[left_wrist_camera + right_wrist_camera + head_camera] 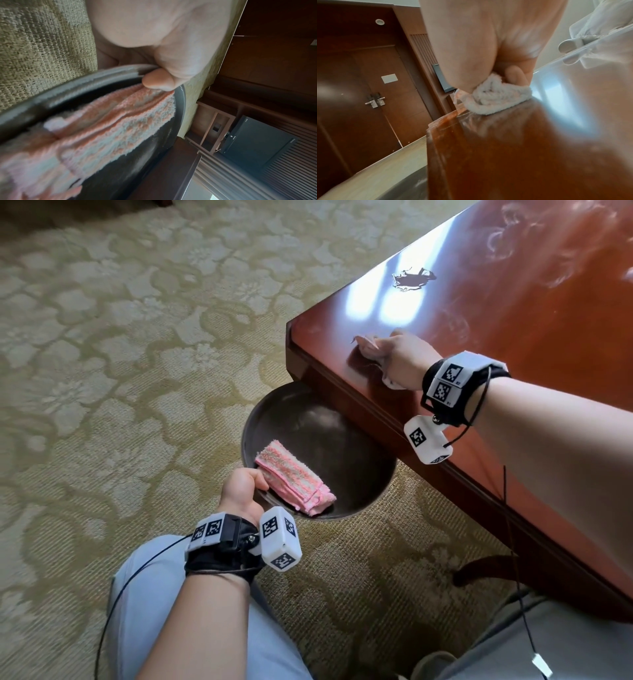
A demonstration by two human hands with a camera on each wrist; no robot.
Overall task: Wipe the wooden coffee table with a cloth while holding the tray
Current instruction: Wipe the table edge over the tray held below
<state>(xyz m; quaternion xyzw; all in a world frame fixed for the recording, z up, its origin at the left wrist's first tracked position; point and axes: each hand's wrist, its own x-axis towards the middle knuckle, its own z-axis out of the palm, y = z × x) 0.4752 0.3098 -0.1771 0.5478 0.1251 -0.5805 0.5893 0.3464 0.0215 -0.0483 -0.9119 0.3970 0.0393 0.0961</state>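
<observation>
right, i'm working the wiping step here, down at the near corner of the coffee table [496,313]. my right hand [399,352] is bunched around a white cloth [494,100], fingers curled over the wad and pressing it onto the glossy wood just inside the edge. my left hand [244,487] is holding the tray [308,426], a dark round one, below the table lip and partly tucked under it; the thumb [157,79] is clamping down over the rim and onto the end of a folded pink towel [294,482] lying inside, and i can't see the fingers underneath.

there is a dark smudge [412,279] sitting farther in on the tabletop, well apart from the cloth, and pale swirly streaks are showing toward the far right of the top. so i'm judging the wipe as partly done at best.

next move, as i'm reading it: i'm needing to drag the cloth toward that smudge or sweep crumbs off the edge into the tray, keeping pressure even, and keeping the tray level so the pink towel isn't sliding out.
</observation>
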